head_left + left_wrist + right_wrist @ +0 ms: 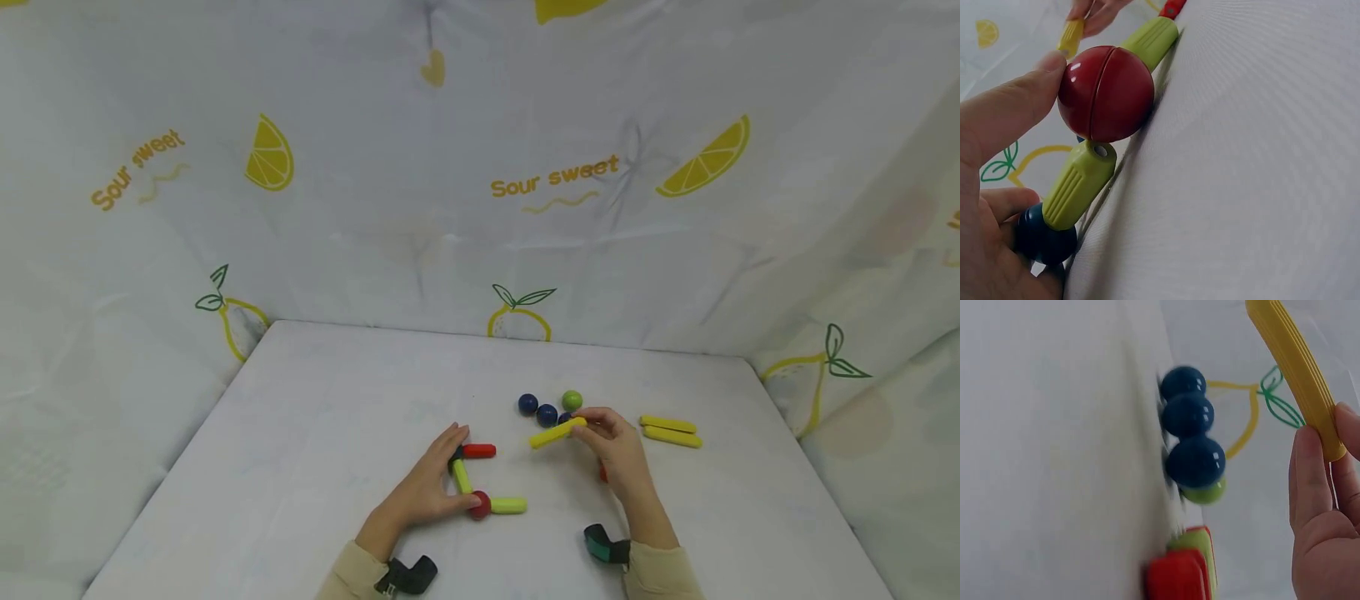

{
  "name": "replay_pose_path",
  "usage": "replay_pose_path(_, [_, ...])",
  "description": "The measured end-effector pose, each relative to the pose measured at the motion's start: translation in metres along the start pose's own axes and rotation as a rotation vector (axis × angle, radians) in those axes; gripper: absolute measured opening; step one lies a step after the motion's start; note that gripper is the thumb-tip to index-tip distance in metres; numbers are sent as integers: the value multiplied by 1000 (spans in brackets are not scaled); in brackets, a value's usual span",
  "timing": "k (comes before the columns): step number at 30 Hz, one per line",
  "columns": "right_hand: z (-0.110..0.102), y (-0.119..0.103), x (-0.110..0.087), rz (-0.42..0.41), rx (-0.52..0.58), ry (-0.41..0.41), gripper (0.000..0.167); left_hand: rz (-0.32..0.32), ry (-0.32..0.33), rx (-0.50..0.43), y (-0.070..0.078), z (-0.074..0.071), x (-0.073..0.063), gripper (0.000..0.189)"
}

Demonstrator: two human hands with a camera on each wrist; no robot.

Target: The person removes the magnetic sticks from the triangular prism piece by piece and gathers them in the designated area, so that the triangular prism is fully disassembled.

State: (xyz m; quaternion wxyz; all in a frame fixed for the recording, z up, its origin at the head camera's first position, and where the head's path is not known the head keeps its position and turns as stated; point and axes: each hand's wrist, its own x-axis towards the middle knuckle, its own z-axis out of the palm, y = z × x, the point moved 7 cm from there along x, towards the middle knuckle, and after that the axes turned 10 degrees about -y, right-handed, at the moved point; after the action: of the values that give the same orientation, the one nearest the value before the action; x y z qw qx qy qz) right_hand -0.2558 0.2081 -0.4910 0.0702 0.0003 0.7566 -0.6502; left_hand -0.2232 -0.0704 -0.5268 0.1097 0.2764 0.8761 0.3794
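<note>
My left hand point(423, 493) holds a ball-and-rod assembly on the table, thumb against its red ball point(1110, 94) and fingers round its dark blue ball point(1044, 234). A yellow-green rod point(462, 477) links the two balls. Another yellow-green rod point(509, 505) points right from the red ball, and a red rod point(480, 451) points right from the blue one. Above the table, my right hand point(624, 458) pinches one end of a slightly curved yellow rod point(1297, 378) between thumb and fingers. Its other end points left, free.
Several dark blue balls point(547, 415) and a green ball point(572, 400) lie beyond the right hand. Two yellow rods point(672, 437) lie to its right. A red piece point(1177, 578) and a green piece point(1200, 540) lie near that hand. A lemon-print cloth point(420, 250) hangs behind.
</note>
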Motion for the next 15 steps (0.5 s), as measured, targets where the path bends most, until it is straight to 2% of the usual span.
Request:
replay_pose_path(6, [-60,3,-17,76,-80,151,50,17,14,-19,0,-1,1,95])
replay_pose_path(9, [-84,8,-23,39,2,217,44,7,12,-33,0,-1,0,94])
replay_pose_path(13, [-111,21,-32,13,227,308,31,-3,9,-27,-2,0,-1,94])
replay_pose_path(15, [-123,29,-35,20,303,366,24,-10,8,-27,-2,1,-1,94])
